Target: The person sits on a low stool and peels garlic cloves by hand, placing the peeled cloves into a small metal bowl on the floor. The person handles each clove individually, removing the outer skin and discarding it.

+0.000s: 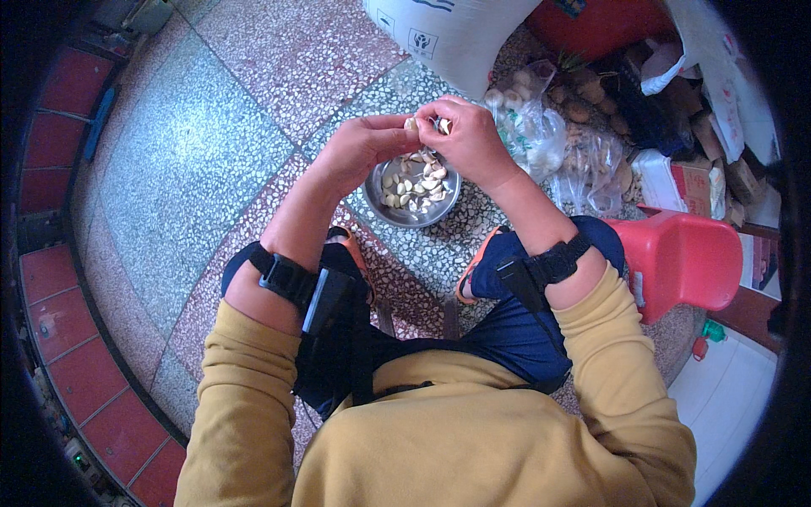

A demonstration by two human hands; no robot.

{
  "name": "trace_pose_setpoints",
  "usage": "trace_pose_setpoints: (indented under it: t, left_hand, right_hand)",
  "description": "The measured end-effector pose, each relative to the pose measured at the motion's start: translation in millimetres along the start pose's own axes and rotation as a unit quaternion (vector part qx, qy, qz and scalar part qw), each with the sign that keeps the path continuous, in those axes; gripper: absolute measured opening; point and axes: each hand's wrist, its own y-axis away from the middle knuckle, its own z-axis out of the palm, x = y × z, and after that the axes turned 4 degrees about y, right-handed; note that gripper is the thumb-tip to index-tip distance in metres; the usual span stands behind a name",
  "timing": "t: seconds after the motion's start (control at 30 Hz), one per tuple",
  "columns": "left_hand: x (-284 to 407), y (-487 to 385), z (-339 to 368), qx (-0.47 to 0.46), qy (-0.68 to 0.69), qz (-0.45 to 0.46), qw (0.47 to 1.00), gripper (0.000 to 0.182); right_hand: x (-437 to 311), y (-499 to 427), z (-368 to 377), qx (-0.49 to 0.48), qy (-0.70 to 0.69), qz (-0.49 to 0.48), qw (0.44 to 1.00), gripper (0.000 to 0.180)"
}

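A garlic clove (411, 123) is pinched between the thumb and fingertips of my left hand (374, 142). The fingertips of my right hand (459, 130) meet it from the other side, and a second pale piece, apparently garlic with skin, shows within the curled fingers. Both hands are above the far rim of a round metal bowl (413, 222) on the floor. Many garlic cloves (418, 187) lie in the bowl, some smooth and pale, others with pinkish papery skin.
A large white woven sack (450, 38) stands beyond the bowl. Clear plastic bags (538, 142) with garlic bulbs, cardboard and other bags crowd the right. A red plastic stool (687, 266) stands beside my right knee. Red tiles (73, 342) edge the terrazzo floor at left.
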Motion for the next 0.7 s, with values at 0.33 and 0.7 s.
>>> trace_pose_setpoints:
  t: [0.33,0.7]
  left_hand:
    - [-6,-5,-4,0.002,0.101,0.045,0.994,0.035]
    - [-7,-9,-9,0.036,0.043,0.031,0.998,0.026]
  right_hand:
    - [-2,-1,1,0.020,-0.041,0.047,0.998,0.015]
    - [13,-2,-1,0.060,-0.068,0.100,0.991,0.015]
